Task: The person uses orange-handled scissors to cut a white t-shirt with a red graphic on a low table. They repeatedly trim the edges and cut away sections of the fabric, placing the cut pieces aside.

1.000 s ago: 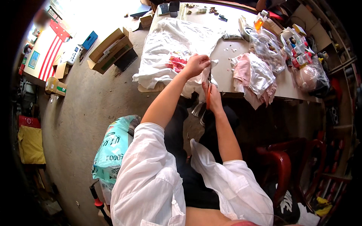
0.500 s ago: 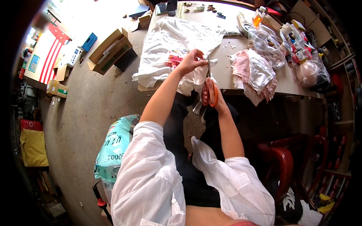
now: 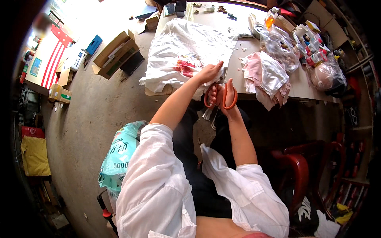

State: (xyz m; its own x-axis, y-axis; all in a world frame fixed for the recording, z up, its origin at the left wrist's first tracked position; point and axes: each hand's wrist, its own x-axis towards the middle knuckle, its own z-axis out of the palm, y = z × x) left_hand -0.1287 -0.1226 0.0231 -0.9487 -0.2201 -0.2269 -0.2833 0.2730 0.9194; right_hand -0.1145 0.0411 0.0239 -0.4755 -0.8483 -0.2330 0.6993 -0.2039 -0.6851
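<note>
A white garment (image 3: 178, 43) with a red print (image 3: 186, 68) lies spread on the table (image 3: 246, 20), its lower edge draped over the front. My left hand (image 3: 209, 72) is closed on its right lower part, fingertips together on the cloth. Just below and right of it, my right hand (image 3: 220, 95) holds orange-handled scissors (image 3: 233, 99) with the two loops apart; the blades are mostly hidden near the cloth and left hand. Small pale pieces (image 3: 239, 47) lie to the right of the garment.
Pink and white cloths (image 3: 270, 75) and bagged items (image 3: 278, 45) crowd the table's right. Cardboard boxes (image 3: 113, 51) stand left of the table. A turquoise sack (image 3: 119, 154) is beside my left leg; a red wooden chair (image 3: 297, 174) is at my right.
Compared with a half second ago, my left hand has moved lower and slightly right. The scissor loops have opened wider, and the blades, upright and visible earlier, are now mostly hidden.
</note>
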